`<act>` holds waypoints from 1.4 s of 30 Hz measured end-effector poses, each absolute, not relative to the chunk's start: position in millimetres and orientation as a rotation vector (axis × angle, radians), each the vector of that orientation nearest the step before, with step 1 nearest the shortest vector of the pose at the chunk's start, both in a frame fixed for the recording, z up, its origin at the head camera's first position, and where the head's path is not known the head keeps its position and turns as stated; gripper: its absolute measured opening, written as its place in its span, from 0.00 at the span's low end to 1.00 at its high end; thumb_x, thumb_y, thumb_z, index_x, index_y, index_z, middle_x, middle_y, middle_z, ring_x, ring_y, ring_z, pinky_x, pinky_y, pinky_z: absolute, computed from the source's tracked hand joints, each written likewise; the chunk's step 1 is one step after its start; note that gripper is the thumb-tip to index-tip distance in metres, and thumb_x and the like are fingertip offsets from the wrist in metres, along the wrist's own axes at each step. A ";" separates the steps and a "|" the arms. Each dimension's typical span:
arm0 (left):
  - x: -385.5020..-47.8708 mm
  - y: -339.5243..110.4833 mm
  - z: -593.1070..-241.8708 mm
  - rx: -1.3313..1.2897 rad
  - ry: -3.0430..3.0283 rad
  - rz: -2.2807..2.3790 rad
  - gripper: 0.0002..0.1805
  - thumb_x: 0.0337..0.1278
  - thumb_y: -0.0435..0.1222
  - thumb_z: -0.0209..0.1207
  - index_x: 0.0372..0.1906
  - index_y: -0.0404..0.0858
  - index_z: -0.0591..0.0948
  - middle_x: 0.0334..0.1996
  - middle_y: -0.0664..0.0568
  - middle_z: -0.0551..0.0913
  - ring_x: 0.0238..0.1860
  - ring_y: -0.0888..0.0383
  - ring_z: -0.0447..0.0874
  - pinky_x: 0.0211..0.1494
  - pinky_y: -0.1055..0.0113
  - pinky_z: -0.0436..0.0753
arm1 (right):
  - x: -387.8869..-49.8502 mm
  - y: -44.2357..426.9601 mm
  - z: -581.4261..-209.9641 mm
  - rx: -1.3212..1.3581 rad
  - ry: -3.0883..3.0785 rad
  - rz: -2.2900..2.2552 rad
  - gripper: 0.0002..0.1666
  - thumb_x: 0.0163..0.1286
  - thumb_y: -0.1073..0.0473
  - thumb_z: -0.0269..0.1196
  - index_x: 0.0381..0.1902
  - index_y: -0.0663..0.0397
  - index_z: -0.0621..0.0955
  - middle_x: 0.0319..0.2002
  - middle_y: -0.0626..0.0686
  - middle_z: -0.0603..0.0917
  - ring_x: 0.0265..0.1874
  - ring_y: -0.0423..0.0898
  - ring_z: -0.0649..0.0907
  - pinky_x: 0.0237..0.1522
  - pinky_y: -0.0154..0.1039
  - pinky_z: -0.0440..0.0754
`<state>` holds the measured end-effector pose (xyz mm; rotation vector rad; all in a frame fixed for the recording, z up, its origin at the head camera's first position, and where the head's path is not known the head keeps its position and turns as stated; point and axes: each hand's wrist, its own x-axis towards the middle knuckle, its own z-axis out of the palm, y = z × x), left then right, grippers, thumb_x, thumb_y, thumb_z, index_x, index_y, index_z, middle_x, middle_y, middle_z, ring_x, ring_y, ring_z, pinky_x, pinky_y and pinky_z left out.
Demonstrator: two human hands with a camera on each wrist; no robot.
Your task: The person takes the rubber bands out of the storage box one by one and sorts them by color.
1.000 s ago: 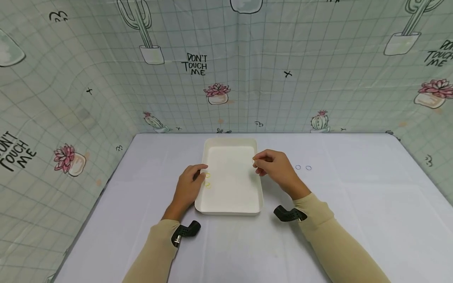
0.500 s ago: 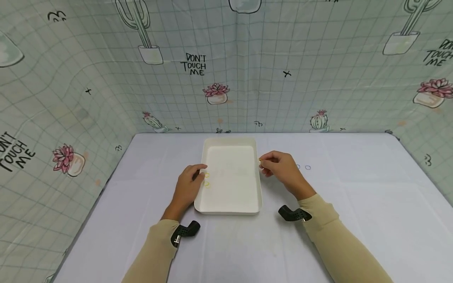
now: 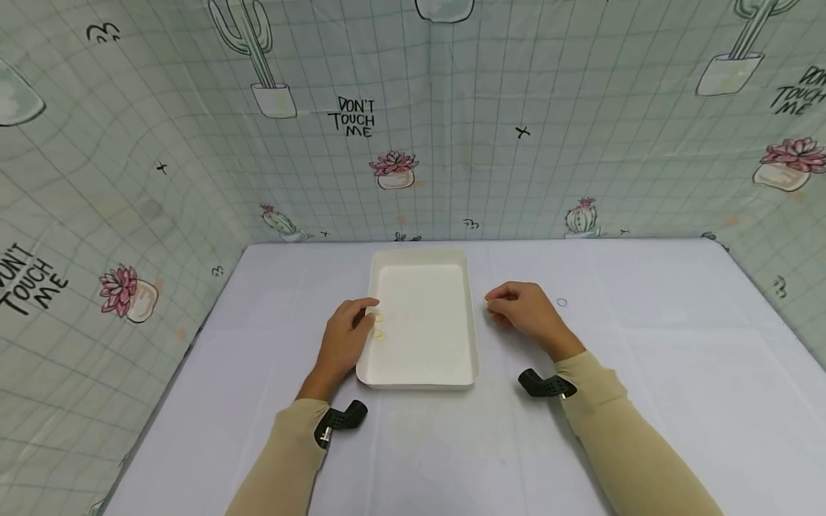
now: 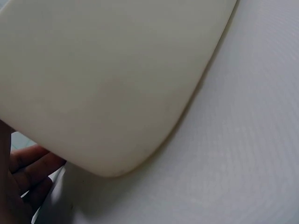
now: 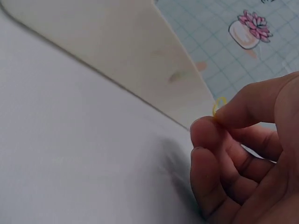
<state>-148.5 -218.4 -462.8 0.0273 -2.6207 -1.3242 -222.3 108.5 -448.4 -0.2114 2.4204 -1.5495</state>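
Note:
A white rectangular tray (image 3: 422,322) lies on the table. My left hand (image 3: 345,335) grips its left rim; in the left wrist view some fingers (image 4: 35,165) show past the tray's edge. Two small yellow rubber bands, one nearer the back (image 3: 378,318) and one nearer the front (image 3: 378,335), lie inside the tray beside that hand. To the right of the tray, my right hand (image 3: 525,312) pinches another yellow rubber band (image 5: 216,106) between thumb and index finger, just above the table. A thin bluish band (image 3: 562,302) lies on the table beyond the right hand.
White cloth covers the table (image 3: 658,337). A curtain with cactus drawings (image 3: 490,107) hangs behind it and along the sides. A black wrist-camera mount sits on each sleeve, left (image 3: 342,419) and right (image 3: 545,385).
My right hand has moved right and slightly toward me, away from the tray's right rim, with the yellow rubber band. It now covers one of two bluish bands. The left hand stays put.

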 end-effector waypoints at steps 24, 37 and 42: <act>-152.7 -217.2 -457.6 -0.023 -2.583 -1.323 0.16 0.70 0.35 0.55 0.57 0.40 0.83 0.44 0.45 0.78 0.45 0.50 0.73 0.52 0.53 0.71 | -222.5 132.9 -446.1 -0.362 2.683 -1.141 0.11 0.70 0.62 0.56 0.41 0.61 0.84 0.22 0.50 0.81 0.25 0.46 0.77 0.31 0.41 0.74; -148.2 -217.1 -464.0 0.017 -2.618 -1.313 0.14 0.70 0.36 0.55 0.55 0.41 0.85 0.48 0.46 0.80 0.47 0.50 0.74 0.53 0.55 0.71 | -215.2 129.1 -455.8 -0.347 2.762 -1.069 0.11 0.72 0.60 0.59 0.41 0.58 0.86 0.25 0.48 0.82 0.33 0.49 0.79 0.39 0.45 0.75; -148.3 -217.8 -463.9 0.005 -2.610 -1.301 0.14 0.70 0.36 0.55 0.55 0.41 0.85 0.48 0.46 0.80 0.47 0.50 0.75 0.54 0.54 0.72 | -215.9 129.3 -455.9 -0.355 2.775 -1.062 0.11 0.70 0.61 0.59 0.40 0.58 0.87 0.23 0.48 0.82 0.31 0.48 0.79 0.38 0.44 0.75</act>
